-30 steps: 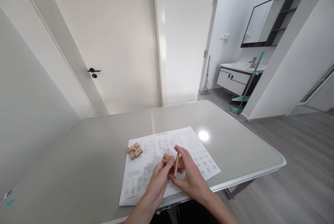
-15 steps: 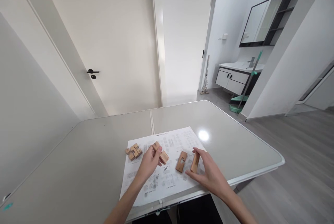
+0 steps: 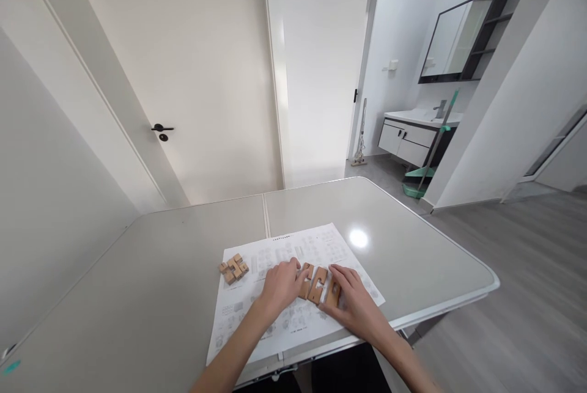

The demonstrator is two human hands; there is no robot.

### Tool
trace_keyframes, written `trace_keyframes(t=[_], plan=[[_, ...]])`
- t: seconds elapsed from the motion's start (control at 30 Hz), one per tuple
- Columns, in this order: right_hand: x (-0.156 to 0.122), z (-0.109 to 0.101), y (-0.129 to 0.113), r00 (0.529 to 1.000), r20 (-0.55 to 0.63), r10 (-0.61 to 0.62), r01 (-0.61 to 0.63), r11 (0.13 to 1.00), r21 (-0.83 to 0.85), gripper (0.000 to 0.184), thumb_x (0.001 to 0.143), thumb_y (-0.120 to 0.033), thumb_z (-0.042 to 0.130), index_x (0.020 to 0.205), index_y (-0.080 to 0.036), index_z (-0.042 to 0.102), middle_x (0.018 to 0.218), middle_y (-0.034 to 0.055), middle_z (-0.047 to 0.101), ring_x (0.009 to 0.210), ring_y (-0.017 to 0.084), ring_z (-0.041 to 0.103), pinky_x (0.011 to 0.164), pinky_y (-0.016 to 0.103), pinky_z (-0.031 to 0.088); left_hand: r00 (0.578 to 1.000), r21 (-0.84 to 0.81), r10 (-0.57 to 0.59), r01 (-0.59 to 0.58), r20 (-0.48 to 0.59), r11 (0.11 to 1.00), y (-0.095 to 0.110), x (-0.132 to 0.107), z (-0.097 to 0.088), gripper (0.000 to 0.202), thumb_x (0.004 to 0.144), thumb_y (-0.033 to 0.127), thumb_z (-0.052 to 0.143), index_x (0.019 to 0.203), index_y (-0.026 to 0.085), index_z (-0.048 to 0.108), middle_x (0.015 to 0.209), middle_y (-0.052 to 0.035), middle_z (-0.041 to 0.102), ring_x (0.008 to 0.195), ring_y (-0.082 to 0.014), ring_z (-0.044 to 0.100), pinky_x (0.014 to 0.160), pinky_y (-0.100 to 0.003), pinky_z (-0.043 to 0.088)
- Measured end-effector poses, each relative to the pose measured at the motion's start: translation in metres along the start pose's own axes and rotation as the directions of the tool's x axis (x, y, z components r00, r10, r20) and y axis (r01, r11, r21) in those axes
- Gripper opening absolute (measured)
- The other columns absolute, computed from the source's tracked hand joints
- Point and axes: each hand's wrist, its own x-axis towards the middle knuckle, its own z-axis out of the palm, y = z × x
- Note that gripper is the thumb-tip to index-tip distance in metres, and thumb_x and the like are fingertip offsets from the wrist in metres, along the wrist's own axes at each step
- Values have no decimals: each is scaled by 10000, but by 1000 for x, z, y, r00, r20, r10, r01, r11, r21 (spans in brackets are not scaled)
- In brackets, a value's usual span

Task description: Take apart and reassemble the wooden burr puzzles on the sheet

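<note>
Right hand: the right hand (image 3: pixel 351 300) curved around the tan wooden slotted bar (image 3: pixel 334 293), thumb at the near end and fingers at the far end, apparently pinching it lengthwise; how hard could not be told.
Left hand: the left hand (image 3: pixel 280 286) was bent over the tan wooden notched bar (image 3: pixel 305 285), thumb beside it; the hand's own back hid whether it pinched or merely touched.
Middle bar: between the two hands lay the tan wooden flat bar with a cut-out (image 3: pixel 318 286), touched by neither as far as could be seen, a small dark mark near its closer end.
Weight and stiffness: all three bars looked light, hard and unbending, probably sturdy, the thinner wood around the cut-outs being the likeliest part to chip.
Surface: the smooth faces probably gave fair grip, though a bar could have slid on the paper if nudged.
Best hold: the solid ends or long outer edges, clear of the notches, seemed the soundest places for thumb and fingers.
Beneath: the bars were over the white printed paper sheet (image 3: pixel 250 333), on the pale grey tabletop (image 3: pixel 156 283).
Farther left: a pale wooden cluster of small blocks (image 3: pixel 234 269) sat across the sheet's left edge, well apart from the bars.
</note>
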Motion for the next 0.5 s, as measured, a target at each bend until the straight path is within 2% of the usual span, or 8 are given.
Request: trace_keyframes(t=[0.13,0.2,0.27,0.33,0.4,0.5], plan=[[-1,-1,3,1000,4,10,-10,995,95,763,813,-400,769,1491,-275,442,1522,110,477,1431,340,409,1163,523,410,986,-15,166,-166,-2,986,7,-7,-3,272,967,432,545,1117,225,637,1174,-118,687,1106,-313,644,939,-430,480],[1,-2,6,999,-33,39,-33,985,167,688,860,-439,721,1473,-264,460,1513,117,491,1367,331,490,1126,505,450,965,-40,263,-262,8,964,13,-8,3,337,920,441,637,1203,258,625,1357,-106,611,1283,-316,548,1064,-447,430],[2,-4,8,991,-82,106,-82,964,255,559,942,-481,609,1434,-245,490,1476,128,532,1220,307,612,1060,488,502,934,-70,356,-353,27,933,19,-8,14,483,868,460,712,1303,289,592,1494,-99,517,1408,-345,431,1138,-499,373],[3,-5,10,973,-110,201,-152,926,345,497,996,-519,505,1401,-232,506,1443,134,567,1099,281,677,1009,469,537,896,-80,441,-437,42,896,25,-6,26,557,854,456,734,1364,314,562,1565,-84,456,1464,-361,354,1179,-545,319],[4,-6,10,954,-116,275,-205,887,413,501,1004,-558,471,1378,-229,518,1432,136,582,1090,278,691,992,451,551,872,-50,488,-486,40,872,29,-4,37,520,903,417,681,1397,331,540,1577,-60,458,1475,-342,348,1213,-549,271],[5,-7,8,943,-140,302,-217,876,431,515,984,-587,495,1346,-225,546,1411,139,603,1101,290,694,993,449,549,886,65,464,-463,9,884,27,1,46,442,1001,374,525,1440,330,500,1570,-48,481,1487,-310,359,1233,-536,244]])
